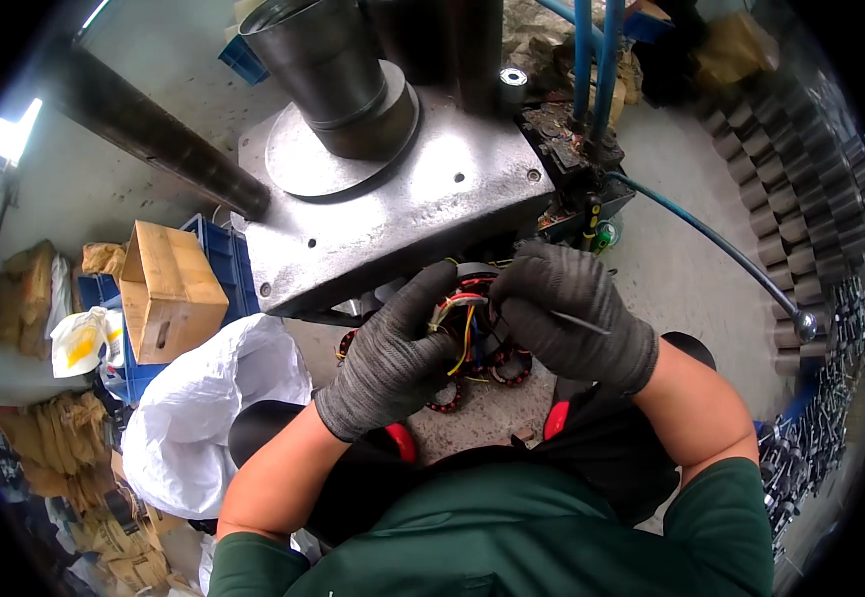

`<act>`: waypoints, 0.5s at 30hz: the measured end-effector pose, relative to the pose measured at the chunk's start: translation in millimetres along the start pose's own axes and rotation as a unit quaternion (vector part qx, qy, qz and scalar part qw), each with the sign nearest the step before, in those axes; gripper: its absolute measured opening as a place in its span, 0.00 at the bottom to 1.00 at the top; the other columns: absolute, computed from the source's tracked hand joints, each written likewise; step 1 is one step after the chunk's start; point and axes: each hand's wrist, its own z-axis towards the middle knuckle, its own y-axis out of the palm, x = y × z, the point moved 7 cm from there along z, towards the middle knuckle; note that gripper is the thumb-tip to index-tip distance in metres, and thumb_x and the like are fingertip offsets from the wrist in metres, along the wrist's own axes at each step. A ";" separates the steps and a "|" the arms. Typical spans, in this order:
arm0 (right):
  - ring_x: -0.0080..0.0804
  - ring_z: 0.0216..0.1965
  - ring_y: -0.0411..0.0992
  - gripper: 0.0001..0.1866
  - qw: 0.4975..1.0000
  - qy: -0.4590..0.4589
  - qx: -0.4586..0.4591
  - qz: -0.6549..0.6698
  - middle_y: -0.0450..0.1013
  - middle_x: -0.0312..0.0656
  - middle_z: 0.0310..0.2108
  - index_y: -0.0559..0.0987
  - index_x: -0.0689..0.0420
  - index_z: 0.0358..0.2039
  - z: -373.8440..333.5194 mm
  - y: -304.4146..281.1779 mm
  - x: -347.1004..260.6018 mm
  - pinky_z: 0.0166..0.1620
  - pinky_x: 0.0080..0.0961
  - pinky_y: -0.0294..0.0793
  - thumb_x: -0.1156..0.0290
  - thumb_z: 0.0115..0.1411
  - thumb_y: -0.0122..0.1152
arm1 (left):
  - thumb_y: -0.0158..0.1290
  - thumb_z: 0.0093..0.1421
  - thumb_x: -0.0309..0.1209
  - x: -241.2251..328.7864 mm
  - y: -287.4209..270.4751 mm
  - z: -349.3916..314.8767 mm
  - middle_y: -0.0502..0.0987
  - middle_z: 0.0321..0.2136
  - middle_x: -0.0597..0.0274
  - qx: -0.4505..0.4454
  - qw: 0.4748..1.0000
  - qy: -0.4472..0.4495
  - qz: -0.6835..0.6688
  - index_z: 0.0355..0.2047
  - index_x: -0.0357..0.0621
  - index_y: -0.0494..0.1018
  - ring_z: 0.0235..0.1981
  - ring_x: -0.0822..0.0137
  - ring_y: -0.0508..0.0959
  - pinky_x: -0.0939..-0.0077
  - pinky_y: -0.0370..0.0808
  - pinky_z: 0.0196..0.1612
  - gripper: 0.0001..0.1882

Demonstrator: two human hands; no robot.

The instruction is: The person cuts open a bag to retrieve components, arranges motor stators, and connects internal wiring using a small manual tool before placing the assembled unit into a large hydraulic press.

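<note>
In front of the press, my gloved left hand (390,360) is closed around the left side of a motor stator (476,271), a ring with dark red windings. Red, yellow and white lead wires (469,323) hang from the ring between my hands. My gloved right hand (579,308) is at the stator's right side, its fingers curled on a thin metal rod (579,322) that sticks out toward the wrist. The rod's other end is hidden by the glove. Below, more wound stators (512,368) sit near the floor between my knees, partly covered by my hands.
A steel press table (422,189) with a cylinder (328,70) on a round plate stands ahead. On the left are a cardboard box (169,294), blue crates (223,261) and a white sack (218,413). A lever with a ball end (805,324) reaches right, near stacked metal sleeves (761,189) and many shafts (820,438).
</note>
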 end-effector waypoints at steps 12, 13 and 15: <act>0.26 0.26 0.70 0.13 0.962 0.165 0.068 0.208 0.73 0.38 0.24 0.80 0.63 0.30 0.4 -41.7 4.3 0.30 0.26 0.68 0.64 0.54 0.59 | 0.52 0.55 0.11 -2.4 10.2 -1.0 0.68 0.64 0.52 0.029 0.893 -0.070 -0.444 0.70 0.60 0.60 0.64 0.54 0.71 0.57 0.72 0.64 0.45; 0.26 0.26 0.70 0.14 0.956 0.191 0.062 0.215 0.73 0.38 0.24 0.80 0.63 0.29 -0.7 -41.6 7.6 0.30 0.26 0.68 0.63 0.54 0.59 | 0.51 0.54 0.10 -4.1 10.5 -1.7 0.69 0.63 0.52 0.043 0.881 -0.110 -0.459 0.71 0.63 0.59 0.64 0.55 0.70 0.56 0.73 0.64 0.46; 0.26 0.26 0.70 0.14 0.959 0.184 0.067 0.206 0.73 0.38 0.24 0.80 0.63 0.29 -3.5 -43.2 9.7 0.30 0.26 0.68 0.62 0.54 0.59 | 0.52 0.53 0.10 -3.7 10.4 -2.9 0.69 0.63 0.52 0.056 0.864 -0.162 -0.473 0.69 0.64 0.59 0.65 0.55 0.70 0.56 0.74 0.64 0.46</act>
